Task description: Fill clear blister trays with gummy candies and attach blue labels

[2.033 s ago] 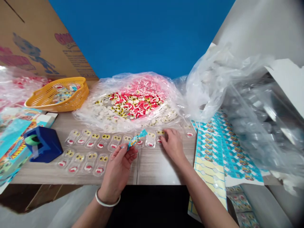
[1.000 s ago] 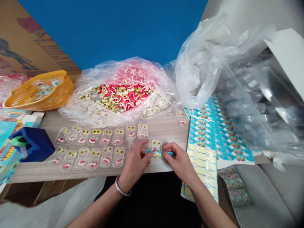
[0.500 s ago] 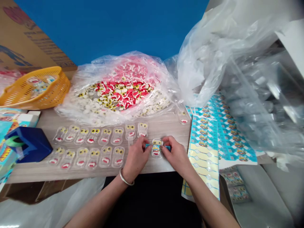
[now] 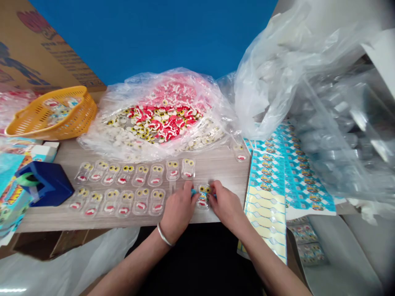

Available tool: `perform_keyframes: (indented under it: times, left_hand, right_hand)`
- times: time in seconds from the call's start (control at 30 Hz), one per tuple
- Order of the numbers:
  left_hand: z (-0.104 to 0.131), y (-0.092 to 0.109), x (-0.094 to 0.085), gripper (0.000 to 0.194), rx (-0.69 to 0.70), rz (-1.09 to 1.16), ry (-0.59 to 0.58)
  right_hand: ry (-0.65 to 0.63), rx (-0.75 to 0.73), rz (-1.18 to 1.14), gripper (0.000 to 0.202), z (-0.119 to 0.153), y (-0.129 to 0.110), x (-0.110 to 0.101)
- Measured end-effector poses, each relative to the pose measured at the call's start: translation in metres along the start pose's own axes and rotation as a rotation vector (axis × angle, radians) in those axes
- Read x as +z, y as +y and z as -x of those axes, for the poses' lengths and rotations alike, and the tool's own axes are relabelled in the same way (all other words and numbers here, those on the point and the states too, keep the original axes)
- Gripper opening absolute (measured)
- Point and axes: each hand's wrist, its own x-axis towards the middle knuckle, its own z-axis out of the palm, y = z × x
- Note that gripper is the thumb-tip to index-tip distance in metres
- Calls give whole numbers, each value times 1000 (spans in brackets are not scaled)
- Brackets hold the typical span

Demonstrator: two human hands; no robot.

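A small clear plastic blister pack (image 4: pixel 203 204) lies on the table before me, with yellow-and-black eye pieces and a red-and-white mouth piece inside. Across its middle runs a blue printed sticker label (image 4: pixel 203 195). My left hand (image 4: pixel 179 209) pinches the label's left end, where a bit of blue shows at the thumb. From the right, my right hand (image 4: pixel 227 205) is closed at the pack's side, fingertips on the label's other end, which they mostly hide. Two rows of similar filled packs (image 4: pixel 157 175) lie left of my hands.
A clear bag (image 4: pixel 123 142) of loose eye and mouth pieces sits behind. Left are a yellow basket (image 4: pixel 66 130) and a blue tape dispenser (image 4: pixel 57 185). Sticker sheets (image 4: pixel 267 207) lie right, beside a bag of clear plastic parts (image 4: pixel 333 135). Another pack (image 4: pixel 240 153) lies near the sheets.
Both hands have drawn in closer to the pack's sides. The label's blue ends, which stuck out on both sides, are now folded down or covered by fingers. The view has shifted slightly.
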Motion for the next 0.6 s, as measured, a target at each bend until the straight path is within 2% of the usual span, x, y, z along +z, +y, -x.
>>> perform_keyframes:
  times: [0.07, 0.17, 0.2, 0.27, 0.37, 0.5, 0.6]
  left_hand:
    - [15, -5, -6, 21, -2, -34, 37]
    - [44, -24, -12, 30, -66, -10, 144]
    - [56, -33, -13, 30, -117, 25, 147]
    - [78, -49, -11, 27, -254, 147, 60]
    - [102, -63, 0, 33, -494, 560, -152]
    - [100, -59, 16, 54, -737, 1297, -258]
    - [92, -48, 19, 53, -807, 1462, -276]
  right_hand:
    - [-22, -18, 3, 17, 8, -8, 7]
    - [-61, -38, 12, 16, 19, -24, 19]
    - [-76, -46, 20, 16, 22, -29, 22]
    - [-94, -67, 36, 15, 26, -36, 29]
    - [-100, -102, 47, 15, 29, -41, 34]
    - [-118, -137, 49, 18, 32, -43, 36]
    - [-136, -154, 15, 20, 34, -44, 36]
